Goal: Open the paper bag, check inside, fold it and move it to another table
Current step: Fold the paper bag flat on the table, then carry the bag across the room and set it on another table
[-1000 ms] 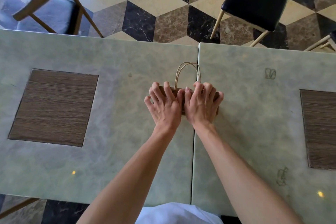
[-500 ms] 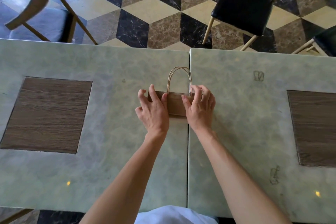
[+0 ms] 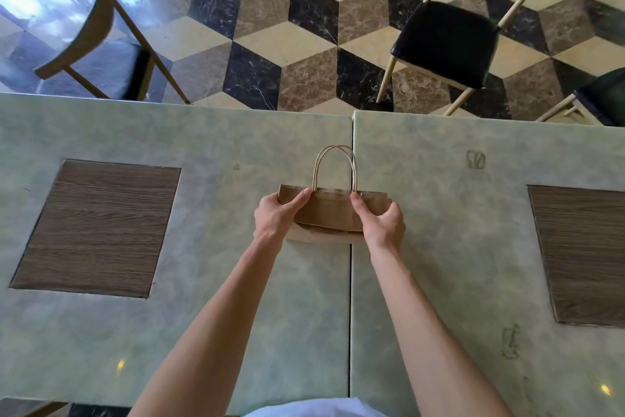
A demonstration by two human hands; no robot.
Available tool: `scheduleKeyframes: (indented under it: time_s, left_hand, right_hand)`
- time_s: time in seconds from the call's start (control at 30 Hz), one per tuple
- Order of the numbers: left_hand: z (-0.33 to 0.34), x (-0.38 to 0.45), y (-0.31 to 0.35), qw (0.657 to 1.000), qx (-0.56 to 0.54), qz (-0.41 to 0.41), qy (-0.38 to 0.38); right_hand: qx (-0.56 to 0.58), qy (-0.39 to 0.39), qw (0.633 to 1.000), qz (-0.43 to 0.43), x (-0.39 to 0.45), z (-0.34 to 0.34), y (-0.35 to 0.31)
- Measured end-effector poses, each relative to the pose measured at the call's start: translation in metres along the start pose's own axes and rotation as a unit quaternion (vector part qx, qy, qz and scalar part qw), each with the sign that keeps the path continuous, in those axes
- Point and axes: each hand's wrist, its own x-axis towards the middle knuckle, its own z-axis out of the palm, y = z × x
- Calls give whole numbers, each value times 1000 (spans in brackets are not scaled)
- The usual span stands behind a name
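I hold the paper bag [image 3: 333,212] in the middle of the frame, folded flat into a short brown band, right over the seam where the two pale green tables meet. My left hand [image 3: 275,218] pinches the bag's left end, thumb on top of the paper with its tip near the left root of the handles, the other fingers tucked under and out of sight. My right hand [image 3: 384,225] pinches the right end the same way, thumb laid across the front panel, its tip just below the right root of the handles. The twisted paper handles [image 3: 334,163] arch away from me toward the top of the frame, lying over the seam. A lower folded layer of the bag shows beneath the front panel, near my wrists; I cannot tell whether the bag rests on the tabletop or is lifted just off it.

The left table [image 3: 209,146] fills the lower left of the frame and has a wood-grain rectangle [image 3: 94,229] set into its top. The right table [image 3: 439,180] fills the lower right, with a similar wood inset [image 3: 581,254] at the right edge of the frame. Beyond the tables, in the upper part of the frame, is a floor of cube-pattern tiles [image 3: 287,27]. A chair with a black seat [image 3: 443,44] stands at upper right, and a chair with a curved wooden back [image 3: 88,34] at upper left.
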Motion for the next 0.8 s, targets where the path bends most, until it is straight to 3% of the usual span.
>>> scheduleKeyframes:
  time_s: [0.47, 0.8]
  left_hand:
    - [-16, -32, 18, 993, -113, 21, 21]
    - [-56, -60, 105, 983, -145, 111, 26]
  right_hand:
    - [-33, -9, 979, -199, -15, -34, -23]
    - [64, -39, 973, -218, -43, -73, -109]
